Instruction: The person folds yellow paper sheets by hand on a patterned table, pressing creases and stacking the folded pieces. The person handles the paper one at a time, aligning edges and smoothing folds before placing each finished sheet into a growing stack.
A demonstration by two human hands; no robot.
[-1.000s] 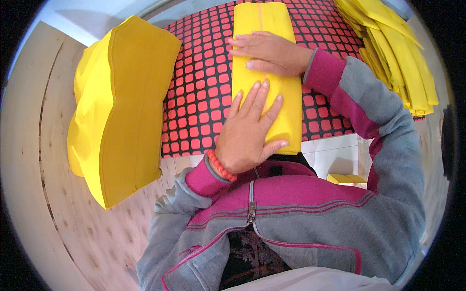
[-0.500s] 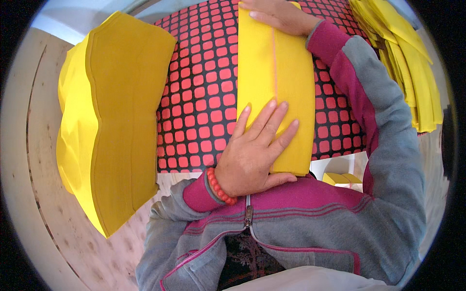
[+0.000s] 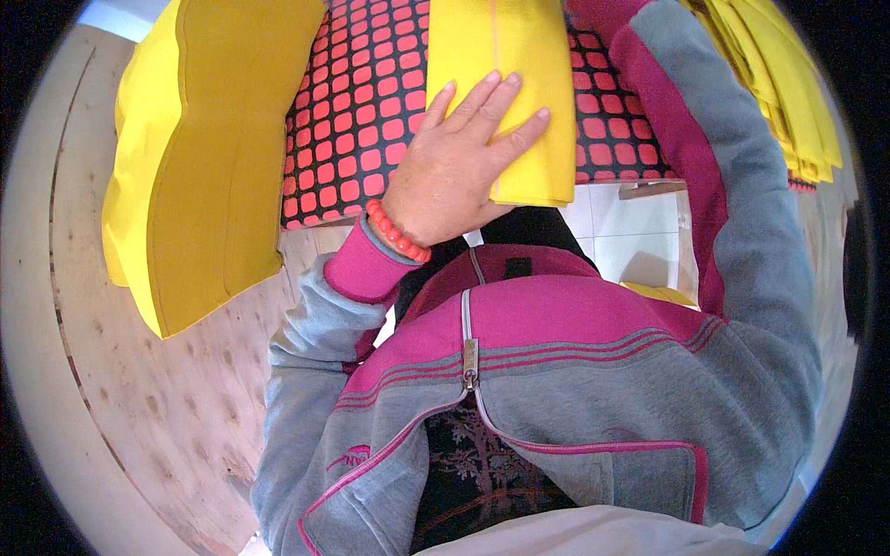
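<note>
A folded strip of yellow cloth (image 3: 538, 93), with a faint pink line along it, lies lengthwise on a red-and-black checked table cover (image 3: 348, 130). My left hand (image 3: 450, 167) rests on its near part, palm down, fingers spread and holding nothing. A red bead bracelet (image 3: 399, 232) circles that wrist. My right arm (image 3: 732, 157) reaches forward along the cloth's right side. Its hand lies beyond the upper edge of the picture, so its fingers cannot be seen.
Another large yellow cloth (image 3: 227, 139) hangs over the table's left edge. At the far right several yellow pieces (image 3: 788, 74) lie in a pile. Below the table on the right, a yellow item (image 3: 658, 295) shows partly behind my jacket.
The view has shifted, so the table and cloths sit higher in the picture. My right hand has passed out of view at the top. My left hand stays flat on the strip.
</note>
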